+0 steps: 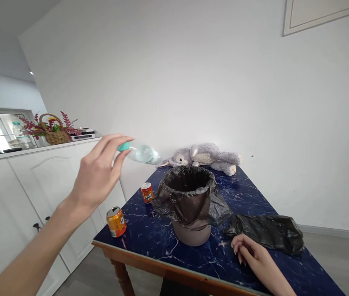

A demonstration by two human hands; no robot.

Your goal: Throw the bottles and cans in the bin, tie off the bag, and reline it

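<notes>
one pinch of the left hand [98,168] holds a clear bottle [143,153] by its cap [124,146], aloft toward the tabletop's [152,238] left edge; its long axis runs rightward, base dipping toward the bin [192,235]. the right hand [251,253] curls loosely near the front edge.

the table [254,197] has a shiny blue top with white lines and a brown wood edge. a bin [192,235] stands on it, with a black bag [189,205] over its rim. the front can [116,222] and the back can [147,193] stand up on the left. a gray bunny [205,157] lies at the back. another bag [266,232], maybe folded, lies on the right.
</notes>
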